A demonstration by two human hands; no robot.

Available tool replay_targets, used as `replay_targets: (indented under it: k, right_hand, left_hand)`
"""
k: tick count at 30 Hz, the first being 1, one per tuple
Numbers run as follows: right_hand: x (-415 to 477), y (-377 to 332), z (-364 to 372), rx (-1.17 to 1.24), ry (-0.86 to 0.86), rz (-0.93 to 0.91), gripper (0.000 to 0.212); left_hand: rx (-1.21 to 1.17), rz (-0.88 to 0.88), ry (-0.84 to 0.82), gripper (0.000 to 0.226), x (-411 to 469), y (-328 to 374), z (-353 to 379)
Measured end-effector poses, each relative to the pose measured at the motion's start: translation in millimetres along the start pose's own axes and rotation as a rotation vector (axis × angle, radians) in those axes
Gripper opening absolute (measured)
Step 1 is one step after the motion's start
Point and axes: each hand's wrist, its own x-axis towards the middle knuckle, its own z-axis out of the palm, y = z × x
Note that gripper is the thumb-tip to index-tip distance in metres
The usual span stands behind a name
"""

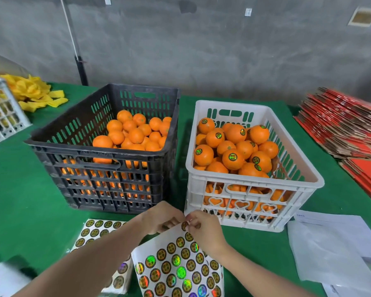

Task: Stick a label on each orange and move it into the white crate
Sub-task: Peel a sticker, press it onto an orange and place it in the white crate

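Note:
A black crate (51, 144) on the left holds several unlabelled oranges (135, 135). The white crate (255, 182) to its right is heaped with labelled oranges (232, 158). In front of both crates I hold up a white sheet of round holographic labels (176, 266). My left hand (159, 218) grips the sheet's top edge. My right hand (204, 229) pinches a label (184, 225) at the sheet's top corner. Neither hand holds an orange.
A stack of more label sheets (94, 232) lies on the green table under my left forearm. White papers (334, 249) lie at the right. Flattened red cartons (347, 125) are stacked far right; yellow wrappers (34, 93) and another white crate (0, 116) sit far left.

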Motion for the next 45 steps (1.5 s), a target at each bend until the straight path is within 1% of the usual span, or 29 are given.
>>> replay_targets:
  k: [3,6,8,11,14,16,19,21,24,26,29,32,34,36,38,40,43,45]
  right_hand:
    - [-5,-3,1,0.003,0.057,-0.061,0.022]
    - [-8,-6,1,0.027,0.099,-0.107,0.020]
    - [-8,-6,0,0.017,0.138,-0.142,0.015]
    - [-10,-7,-2,-0.021,0.187,-0.199,0.003]
    - [-13,-6,-1,-0.064,0.200,-0.265,0.009]
    - [-15,-4,-1,-0.087,0.179,-0.277,0.009]
    - [-18,-3,-1,-0.084,0.141,-0.238,0.006]
    - [-18,-3,-3,-0.058,0.151,-0.204,0.005]
    - [-17,-3,-4,-0.060,0.170,-0.180,0.002]
    - [-15,-2,-4,-0.085,0.178,-0.199,0.004]
    - [-15,-3,-4,-0.101,0.203,-0.240,0.004]
    - [-16,-4,-4,-0.107,0.223,-0.303,0.011]
    - [-17,-3,-3,-0.117,0.218,-0.341,0.014]
    - [-17,-3,-2,-0.113,0.200,-0.335,0.014]
    - [-18,-4,-4,-0.102,0.177,-0.321,0.012]
    - [-20,-6,-7,-0.048,0.167,-0.326,0.010]
    - [-22,-14,-18,0.088,0.147,-0.222,0.016]
    - [-22,-25,-26,0.167,0.136,-0.184,0.025]
  left_hand:
    - [-0.074,-0.020,0.007,0.039,-2,1,-2]
    - [-0.143,-0.032,0.041,0.042,-1,1,-1]
    - [-0.174,-0.045,0.050,0.044,-2,1,1]
    - [-0.167,-0.055,0.077,0.037,-3,4,8]
    - [-0.032,-0.024,0.117,0.026,-5,8,13]
    - [0.050,0.007,0.098,0.019,-7,10,13]
    - [0.150,0.023,0.006,0.011,-11,12,8]
    - [0.166,0.016,-0.055,0.012,-12,13,2]
    - [0.176,0.035,-0.079,0.012,-8,14,-1]
    - [0.181,0.040,-0.070,0.012,-8,14,1]
    - [0.126,0.009,-0.049,0.021,-7,16,4]
    - [0.096,-0.026,-0.027,0.017,-6,16,7]
    - [0.093,-0.043,-0.018,0.018,-6,15,9]
    - [0.104,-0.044,-0.018,0.014,-5,13,9]
    - [0.111,-0.019,-0.023,0.008,-4,12,8]
    - [0.142,0.053,-0.008,0.008,1,8,6]
    - [0.350,0.213,0.043,0.010,8,3,7]
    - [0.494,0.309,0.042,0.025,9,0,12]
